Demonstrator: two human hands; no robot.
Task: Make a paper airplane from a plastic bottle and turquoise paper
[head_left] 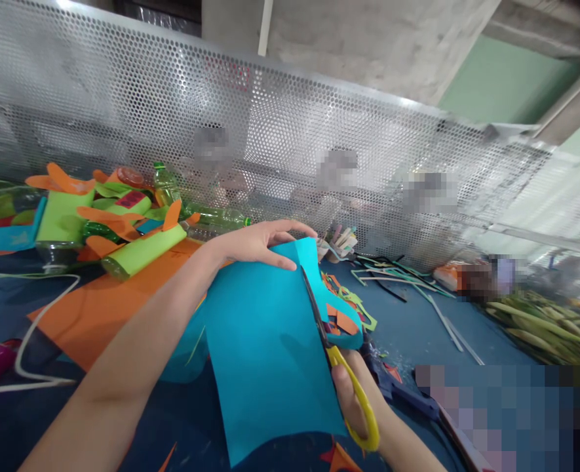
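My left hand (pixel 257 244) pinches the far top edge of a turquoise paper sheet (pixel 265 347), holding it up above the table. My right hand (pixel 351 393) grips yellow-handled scissors (pixel 341 370), fingers through the loops. The dark blades run up along the sheet's right edge, partway through a cut. A narrow cut strip of the same turquoise curls off to the right of the blades.
Orange paper (pixel 97 308) lies on the blue table (pixel 417 328) at left. Behind it sit plastic bottles wrapped in green and orange paper (pixel 142 252). Paper scraps (pixel 348 314), thin strips, a blue glue gun (pixel 407 390) and green stalks (pixel 540 321) lie right. A perforated metal screen (pixel 290 151) closes the back.
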